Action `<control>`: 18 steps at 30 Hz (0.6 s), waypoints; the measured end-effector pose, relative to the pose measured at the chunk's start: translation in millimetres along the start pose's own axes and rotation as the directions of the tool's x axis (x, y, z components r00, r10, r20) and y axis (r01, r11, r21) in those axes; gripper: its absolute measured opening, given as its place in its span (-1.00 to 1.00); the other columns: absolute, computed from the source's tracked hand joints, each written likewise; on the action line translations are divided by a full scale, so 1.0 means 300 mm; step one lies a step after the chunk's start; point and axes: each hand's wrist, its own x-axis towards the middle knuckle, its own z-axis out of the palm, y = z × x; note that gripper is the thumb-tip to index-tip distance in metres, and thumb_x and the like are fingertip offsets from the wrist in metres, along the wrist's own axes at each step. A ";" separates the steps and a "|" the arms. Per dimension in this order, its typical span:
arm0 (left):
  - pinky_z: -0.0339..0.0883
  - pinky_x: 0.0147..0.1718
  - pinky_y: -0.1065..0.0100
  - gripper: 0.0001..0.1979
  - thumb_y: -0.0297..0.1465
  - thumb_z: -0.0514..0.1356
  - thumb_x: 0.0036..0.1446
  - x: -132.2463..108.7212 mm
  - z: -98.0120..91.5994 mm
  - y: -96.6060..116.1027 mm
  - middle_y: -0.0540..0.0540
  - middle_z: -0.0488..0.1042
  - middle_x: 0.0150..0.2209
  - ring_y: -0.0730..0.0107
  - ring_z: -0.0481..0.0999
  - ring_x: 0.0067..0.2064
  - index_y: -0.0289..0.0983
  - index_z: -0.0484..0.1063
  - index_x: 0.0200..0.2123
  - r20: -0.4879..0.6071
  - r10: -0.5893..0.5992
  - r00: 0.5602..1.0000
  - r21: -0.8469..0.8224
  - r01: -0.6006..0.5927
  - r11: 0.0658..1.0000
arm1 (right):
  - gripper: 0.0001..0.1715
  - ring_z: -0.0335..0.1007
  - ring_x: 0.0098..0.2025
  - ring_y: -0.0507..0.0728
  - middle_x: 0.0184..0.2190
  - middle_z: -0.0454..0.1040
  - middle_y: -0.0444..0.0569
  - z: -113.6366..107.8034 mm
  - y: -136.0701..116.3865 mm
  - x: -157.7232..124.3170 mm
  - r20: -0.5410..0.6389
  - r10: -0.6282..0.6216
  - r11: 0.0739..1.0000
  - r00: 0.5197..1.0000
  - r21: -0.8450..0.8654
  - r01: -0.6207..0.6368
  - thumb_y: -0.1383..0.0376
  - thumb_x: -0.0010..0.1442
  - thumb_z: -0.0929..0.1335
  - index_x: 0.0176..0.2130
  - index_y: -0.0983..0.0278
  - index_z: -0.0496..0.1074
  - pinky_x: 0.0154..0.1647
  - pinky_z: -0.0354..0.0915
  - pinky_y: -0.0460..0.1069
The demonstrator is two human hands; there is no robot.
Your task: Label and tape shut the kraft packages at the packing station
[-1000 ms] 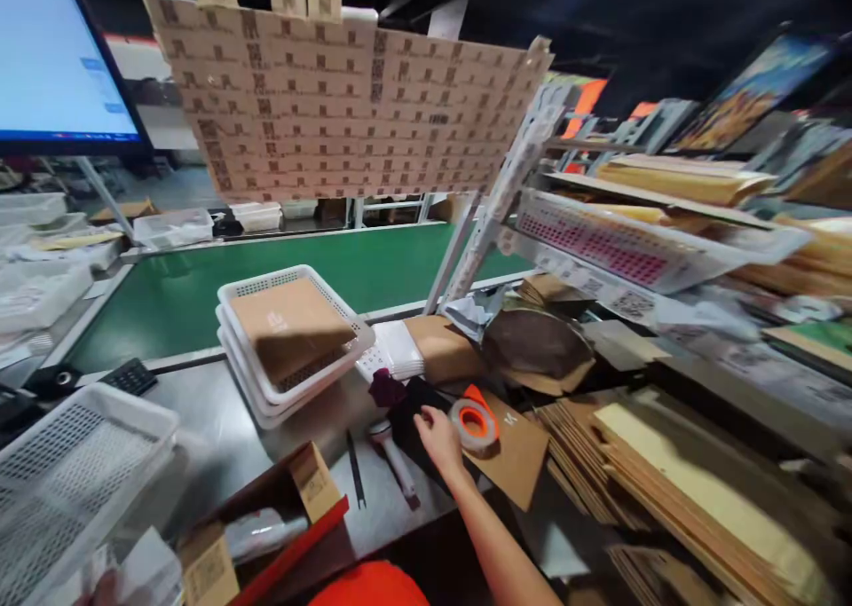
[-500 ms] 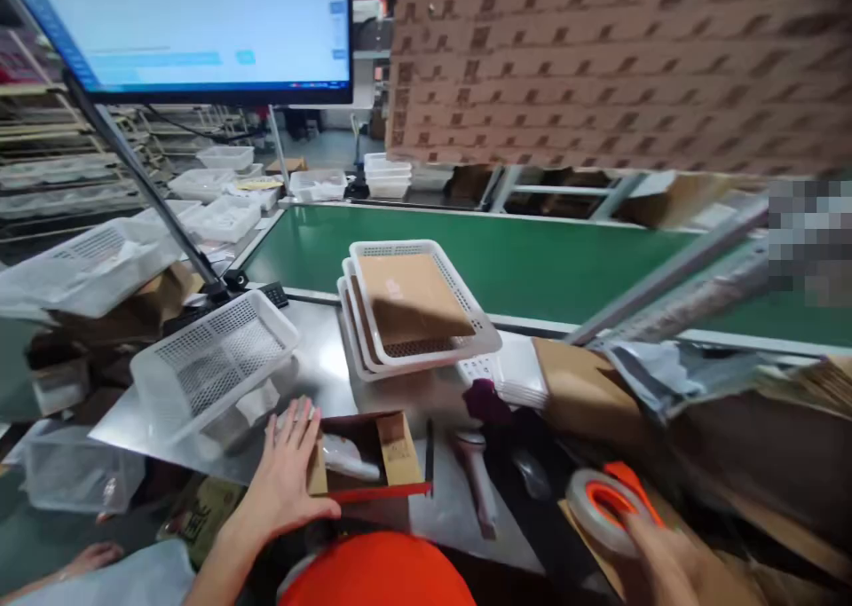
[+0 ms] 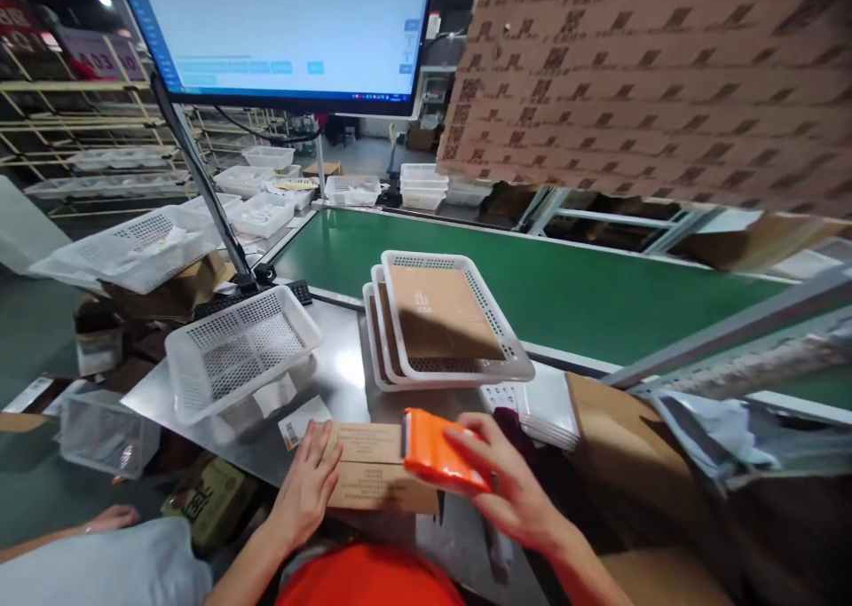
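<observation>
A small brown cardboard box [image 3: 376,468] lies with its flaps closed on the steel worktop [image 3: 339,375], close to the near edge. My left hand [image 3: 307,482] presses flat on the box's left end. My right hand [image 3: 506,486] grips an orange tape dispenser [image 3: 436,451] and holds it against the box's right end, over the seam. A small white label [image 3: 299,420] lies just left of the box.
A stack of white mesh baskets [image 3: 459,371] with a brown envelope stands behind the box. Another white basket [image 3: 240,349] tilts at the left. Green conveyor belt [image 3: 565,287] runs behind. A monitor [image 3: 286,34] hangs above. Another person's sleeve [image 3: 99,562] shows at bottom left.
The box's flaps were open; they are now shut under my left hand. My right hand has brought the tape dispenser from the right side onto the box. The view swung left.
</observation>
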 end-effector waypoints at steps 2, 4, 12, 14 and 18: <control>0.48 0.27 -0.33 -0.43 -0.46 0.04 0.53 0.000 -0.008 -0.014 -0.27 0.12 0.57 -0.25 -0.13 0.62 -0.21 0.25 0.54 -0.001 0.007 1.000 -0.073 -0.007 0.997 | -0.26 0.43 0.06 0.36 0.18 0.26 0.14 0.118 -0.017 0.086 0.180 -0.170 0.984 0.969 -0.022 0.177 0.32 0.34 0.30 0.44 0.06 0.35 0.06 0.51 0.23; 0.48 0.24 -0.43 -0.50 -0.47 0.05 0.51 0.000 -0.022 -0.008 -0.23 0.34 0.47 -0.31 0.21 0.53 -0.20 0.44 0.42 -0.063 -0.016 0.998 -0.151 0.007 0.989 | -0.19 0.40 0.06 0.41 0.23 0.24 0.18 0.197 0.007 0.105 0.271 -0.241 0.960 0.932 -0.074 0.270 0.30 0.33 0.31 0.50 0.05 0.25 0.02 0.50 0.28; 0.62 -0.11 0.08 -0.26 0.24 0.40 0.04 0.125 -0.169 0.273 -0.37 0.69 -0.03 -0.03 0.70 -0.04 -0.34 0.64 -0.08 0.610 -0.731 0.305 -0.780 0.391 -0.489 | -0.18 0.37 0.19 0.42 0.31 0.13 0.18 0.172 0.077 0.086 0.376 -0.206 0.958 0.904 -0.114 0.265 0.35 0.41 0.16 0.57 0.03 0.13 0.07 0.51 0.25; 0.56 -0.22 0.19 -0.06 0.32 0.52 -0.29 0.186 -0.204 0.317 -0.34 0.69 -0.08 0.05 0.68 -0.11 -0.35 0.58 -0.08 0.798 -0.519 0.306 -0.592 0.241 -0.769 | -0.17 0.36 0.20 0.41 0.32 0.12 0.15 0.167 0.062 0.089 0.416 -0.180 0.961 0.891 -0.121 0.250 0.36 0.43 0.15 0.58 -0.02 0.10 0.08 0.51 0.25; 0.39 -0.22 0.30 -0.23 0.17 0.57 -0.27 0.242 -0.206 0.330 -0.21 0.66 -0.24 0.27 0.57 -0.23 -0.35 0.61 -0.22 0.794 -0.452 0.406 -0.556 0.185 -0.810 | -0.13 0.32 0.26 0.44 0.38 0.08 0.14 0.159 0.021 0.110 0.516 -0.110 0.962 0.849 -0.160 0.222 0.41 0.44 0.16 0.59 -0.10 0.06 0.13 0.51 0.29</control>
